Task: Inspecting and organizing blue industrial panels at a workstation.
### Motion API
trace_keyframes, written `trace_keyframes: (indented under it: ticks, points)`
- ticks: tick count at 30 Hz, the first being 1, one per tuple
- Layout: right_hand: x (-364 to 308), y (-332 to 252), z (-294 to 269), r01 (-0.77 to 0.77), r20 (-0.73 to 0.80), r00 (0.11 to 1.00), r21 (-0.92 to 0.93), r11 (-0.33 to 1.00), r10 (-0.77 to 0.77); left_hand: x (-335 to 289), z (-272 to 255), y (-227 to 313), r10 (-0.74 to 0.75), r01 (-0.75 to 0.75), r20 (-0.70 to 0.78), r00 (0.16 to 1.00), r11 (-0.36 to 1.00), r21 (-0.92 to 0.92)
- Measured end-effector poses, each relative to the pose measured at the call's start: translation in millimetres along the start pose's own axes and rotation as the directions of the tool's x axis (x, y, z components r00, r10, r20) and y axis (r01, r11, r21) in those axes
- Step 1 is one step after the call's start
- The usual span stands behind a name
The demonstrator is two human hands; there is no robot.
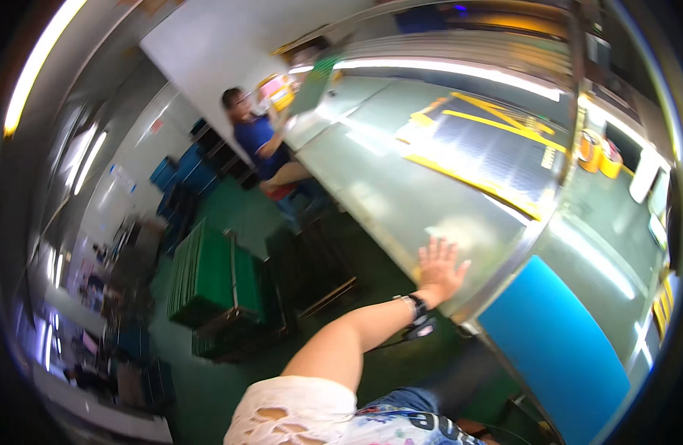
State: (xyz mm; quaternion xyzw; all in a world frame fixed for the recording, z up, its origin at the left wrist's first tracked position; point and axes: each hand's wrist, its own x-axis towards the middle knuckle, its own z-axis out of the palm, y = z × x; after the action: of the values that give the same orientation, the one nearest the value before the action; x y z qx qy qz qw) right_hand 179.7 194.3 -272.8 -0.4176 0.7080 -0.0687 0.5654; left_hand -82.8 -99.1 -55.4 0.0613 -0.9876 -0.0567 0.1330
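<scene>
My left hand (441, 271) is spread out palm down at the near edge of a grey-green worktable (386, 189), fingers apart and nothing in them. A dark strap with a small device (418, 315) goes round that wrist. Beyond the fingers, a pale blurred patch lies on the table top. A dark panel framed with yellow strips (497, 148) lies farther along the table. My right hand does not show.
A blue board (552, 345) stands at the right. Green panels (211, 278) stand stacked on a rack at left. A seated co-worker (263, 144) holds something yellow and pink at the table's far end. Yellow-orange rolls (601, 154) sit at right.
</scene>
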Motion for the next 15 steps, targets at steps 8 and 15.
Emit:
trace_keyframes:
  ticks: [8,15]
  points:
    - [-56,49,-18,0.055,-0.056,0.997,0.157,0.986,-0.047,2,0,11,0.075,-0.076,0.033,0.997,0.996,0.048]
    - [-68,82,-72,0.149,-0.023,0.989,0.069,0.986,-0.148,4,-7,13,0.032,-0.040,0.108,0.994,0.997,0.073]
